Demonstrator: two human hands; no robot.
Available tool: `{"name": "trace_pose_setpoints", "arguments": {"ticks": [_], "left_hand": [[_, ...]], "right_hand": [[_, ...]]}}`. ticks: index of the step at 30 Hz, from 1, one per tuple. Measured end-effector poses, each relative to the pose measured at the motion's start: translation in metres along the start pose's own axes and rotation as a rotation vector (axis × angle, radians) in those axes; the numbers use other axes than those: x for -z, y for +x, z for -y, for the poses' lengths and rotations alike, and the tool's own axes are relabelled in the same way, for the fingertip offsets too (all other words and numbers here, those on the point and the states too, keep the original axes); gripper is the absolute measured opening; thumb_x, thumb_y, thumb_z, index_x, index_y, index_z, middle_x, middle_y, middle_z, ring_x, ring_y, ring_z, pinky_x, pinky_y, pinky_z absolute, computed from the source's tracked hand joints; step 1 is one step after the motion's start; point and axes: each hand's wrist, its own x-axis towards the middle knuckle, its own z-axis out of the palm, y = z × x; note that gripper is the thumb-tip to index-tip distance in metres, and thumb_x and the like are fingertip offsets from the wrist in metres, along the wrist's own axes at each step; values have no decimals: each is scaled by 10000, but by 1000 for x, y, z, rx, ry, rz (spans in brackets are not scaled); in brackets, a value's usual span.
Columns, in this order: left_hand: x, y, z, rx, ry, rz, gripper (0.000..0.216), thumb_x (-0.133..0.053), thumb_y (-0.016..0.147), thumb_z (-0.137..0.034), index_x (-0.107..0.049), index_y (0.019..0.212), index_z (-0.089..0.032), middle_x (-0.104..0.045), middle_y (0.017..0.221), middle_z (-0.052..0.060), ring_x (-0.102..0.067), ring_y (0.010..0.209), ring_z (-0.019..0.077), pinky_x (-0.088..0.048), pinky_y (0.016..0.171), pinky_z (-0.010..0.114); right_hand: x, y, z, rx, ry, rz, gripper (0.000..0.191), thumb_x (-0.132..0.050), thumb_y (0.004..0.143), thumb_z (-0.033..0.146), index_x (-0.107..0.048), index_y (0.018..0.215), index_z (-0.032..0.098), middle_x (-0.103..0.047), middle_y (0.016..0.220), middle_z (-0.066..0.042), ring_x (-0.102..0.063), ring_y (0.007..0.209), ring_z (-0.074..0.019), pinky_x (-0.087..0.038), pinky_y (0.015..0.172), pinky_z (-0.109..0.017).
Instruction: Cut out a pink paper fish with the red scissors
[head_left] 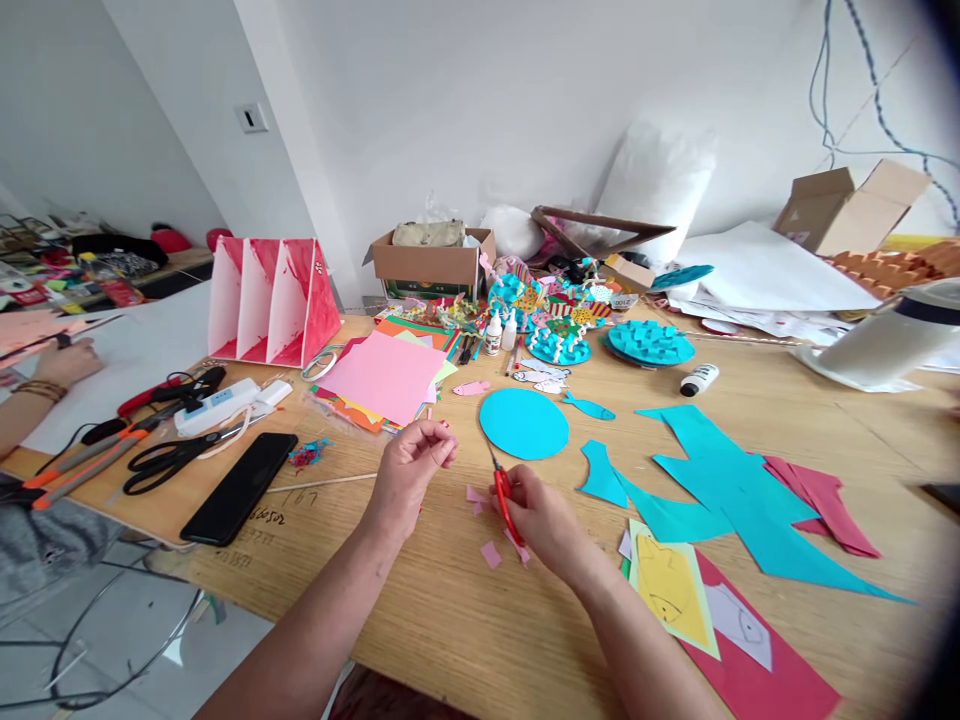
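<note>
My right hand [538, 515] grips a small pair of red-handled scissors [506, 508], whose dark tip points up and away, close to the blue paper circle [525, 422]. Left of it, my left hand [414, 462] is closed in a pinch above the table. A tiny reddish bit shows at its fingertips, too small to make out. Pink paper scraps [490, 554] lie between and under the hands. Beyond them rest a pink paper fish [472, 388] and a blue paper fish [591, 406].
Blue paper offcuts [739, 490] and a yellow fish drawing [667, 590] lie to the right. On the left are a phone [240, 488], black scissors [169, 460] and a pink paper stack [386, 375]. Glue bottles [493, 333] stand behind. Another person's hand [71, 360] is far left.
</note>
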Motion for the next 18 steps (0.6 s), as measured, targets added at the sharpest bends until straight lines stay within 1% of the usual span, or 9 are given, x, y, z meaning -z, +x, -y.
{"name": "trace_pose_setpoints", "arguments": {"ticks": [2,4,7,10,13,16,18], "left_hand": [[2,0,0,-7,24,9,55,-620,685,-197,-585,684,-155,-545,600,-32,-488,578,77,-395,578,191],[4,0,0,-9,41,14,54,-614,699,-202,-583,701,-158,-544,596,-35,-486,576,76,-394,586,193],[8,0,0,-12,47,17,60,-611,708,-211,-582,716,-159,-544,600,-34,-484,579,80,-392,588,197],[8,-2,-1,-6,73,12,61,-614,701,-213,-584,702,-159,-534,585,-37,-475,569,81,-386,576,197],[4,-7,0,41,112,27,71,-617,686,-222,-589,671,-158,-521,564,-38,-465,548,83,-381,555,198],[-3,-14,2,130,104,64,83,-623,669,-232,-587,659,-157,-521,554,-39,-465,537,85,-376,544,201],[-8,-20,3,191,80,90,97,-632,659,-233,-577,650,-155,-527,553,-37,-469,535,84,-375,549,203]], "right_hand": [[8,-4,-1,2,-18,-2,78,-518,764,263,-490,710,214,-610,618,11,-541,547,-125,-330,441,-203],[10,-14,0,13,-34,30,69,-537,747,253,-498,708,213,-605,613,21,-533,543,-121,-322,436,-196],[1,-31,1,39,-60,106,88,-575,714,231,-511,657,212,-571,567,48,-484,504,-103,-296,425,-186],[-7,-39,1,50,-92,135,139,-588,700,220,-495,597,210,-515,513,56,-425,466,-101,-254,403,-195],[0,-38,2,36,-114,60,158,-538,746,234,-467,606,215,-496,509,47,-407,462,-108,-249,416,-213],[14,-38,4,35,-80,-9,122,-496,783,289,-476,682,223,-539,550,26,-483,508,-133,-309,438,-221],[19,-45,8,55,11,-40,136,-483,795,335,-479,718,222,-565,590,14,-521,548,-145,-349,456,-223]]}}
